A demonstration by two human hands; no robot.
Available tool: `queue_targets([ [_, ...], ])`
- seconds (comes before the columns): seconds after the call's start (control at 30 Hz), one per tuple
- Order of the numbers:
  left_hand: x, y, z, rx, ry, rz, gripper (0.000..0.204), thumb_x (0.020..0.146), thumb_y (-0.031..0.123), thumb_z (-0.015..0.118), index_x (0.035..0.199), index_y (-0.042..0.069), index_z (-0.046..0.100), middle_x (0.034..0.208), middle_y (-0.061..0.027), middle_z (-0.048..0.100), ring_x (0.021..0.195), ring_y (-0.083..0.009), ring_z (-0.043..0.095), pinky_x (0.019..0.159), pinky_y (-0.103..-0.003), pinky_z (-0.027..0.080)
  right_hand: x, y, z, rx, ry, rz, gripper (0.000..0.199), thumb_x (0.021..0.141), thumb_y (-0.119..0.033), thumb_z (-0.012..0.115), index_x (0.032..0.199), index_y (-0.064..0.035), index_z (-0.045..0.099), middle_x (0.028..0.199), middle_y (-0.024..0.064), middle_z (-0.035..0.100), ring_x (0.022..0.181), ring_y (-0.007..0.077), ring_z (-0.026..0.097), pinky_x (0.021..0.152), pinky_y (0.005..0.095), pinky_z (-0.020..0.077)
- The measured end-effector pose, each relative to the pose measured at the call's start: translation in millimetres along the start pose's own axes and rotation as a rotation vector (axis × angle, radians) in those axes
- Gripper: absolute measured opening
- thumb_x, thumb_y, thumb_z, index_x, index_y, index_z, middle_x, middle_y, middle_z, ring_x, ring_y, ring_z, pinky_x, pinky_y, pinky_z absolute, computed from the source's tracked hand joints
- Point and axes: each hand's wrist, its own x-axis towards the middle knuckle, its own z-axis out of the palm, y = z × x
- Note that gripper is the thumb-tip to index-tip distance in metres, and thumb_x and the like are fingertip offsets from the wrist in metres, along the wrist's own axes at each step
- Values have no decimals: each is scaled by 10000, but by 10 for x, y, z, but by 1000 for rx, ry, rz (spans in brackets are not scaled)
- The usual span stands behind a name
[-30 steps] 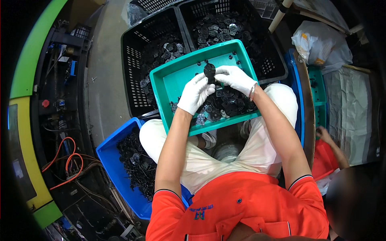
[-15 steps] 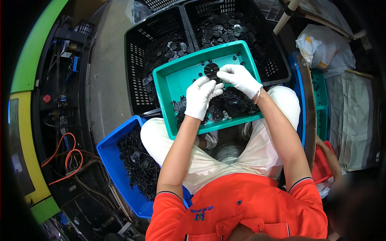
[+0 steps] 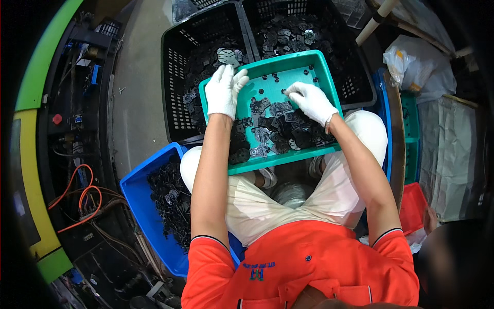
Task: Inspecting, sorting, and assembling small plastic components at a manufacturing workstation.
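Observation:
My left hand [image 3: 224, 93], in a white glove, is raised over the left rim of the green tray [image 3: 242, 168]. Its fingers are stretched out and hold nothing. Just beyond their tips a grey, slotted round disc [image 3: 227, 57] shows over the black crate; whether it lies there or is falling I cannot tell. Inside the tray, my gloved right hand [image 3: 312, 102] has its fingers drawn together in a pinch, with a small round black piece [image 3: 283, 91] at the tips. Dark flat plastic parts [image 3: 280, 129] lie heaped along the tray's near side.
Two black crates [image 3: 170, 82] of dark parts stand behind the tray. A blue bin [image 3: 136, 180] of thin black pieces sits at the left, near machinery with orange hoses [image 3: 92, 188]. At right are plastic bags [image 3: 427, 69], a red container [image 3: 411, 203] and another person's hand [image 3: 431, 219].
My hands have parted. The left has moved left and away to the crate's side; the right stays over the tray. The disc formerly between them is out of both hands. The tray has shifted slightly right.

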Motion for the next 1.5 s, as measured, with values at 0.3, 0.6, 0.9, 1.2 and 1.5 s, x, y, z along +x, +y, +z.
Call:
queue_targets([
  [0.3,-447,-421,-213,1651,-372,218,459,721,291,756,1115,101,617,1060,-174,548,976,-364,572,850,-430,483,1,-35,16,-385,-99,-70,207,860,-144,555,1045,-82,625,1005,177,646,946,355,614,841,431,483],
  [0.6,-290,-294,-280,1252,-334,191,292,777,128,715,1031,15,625,866,-116,664,707,-202,621,672,-314,508,213,36,179,-545,-29,-156,235,832,-103,542,1052,-106,625,994,187,624,945,364,605,832,434,489],
  [0.9,-1258,1116,-1296,592,-76,56,334,934,180,554,1215,2,540,1026,-74,602,894,-140,593,709,-205,471,74,-116,247,-587,-37,-315,128,826,-134,556,924,-105,633,857,150,616,885,344,594,786,442,481],
  [1.2,-2679,1400,-2881,2219,373,-110,226,843,126,633,1062,73,636,1051,-144,626,987,-345,566,873,-429,464,-266,-387,820,-715,-364,-740,100,789,-145,562,854,-105,626,843,84,575,862,276,579,741,391,472],
  [1.5,-1991,721,-1100,1292,-146,399,253,835,50,610,1086,14,616,1041,-155,620,940,-280,611,853,-357,478,-317,-538,918,-762,-367,-681,97,766,-123,596,814,-65,656,850,141,617,856,309,621,715,411,503],
])
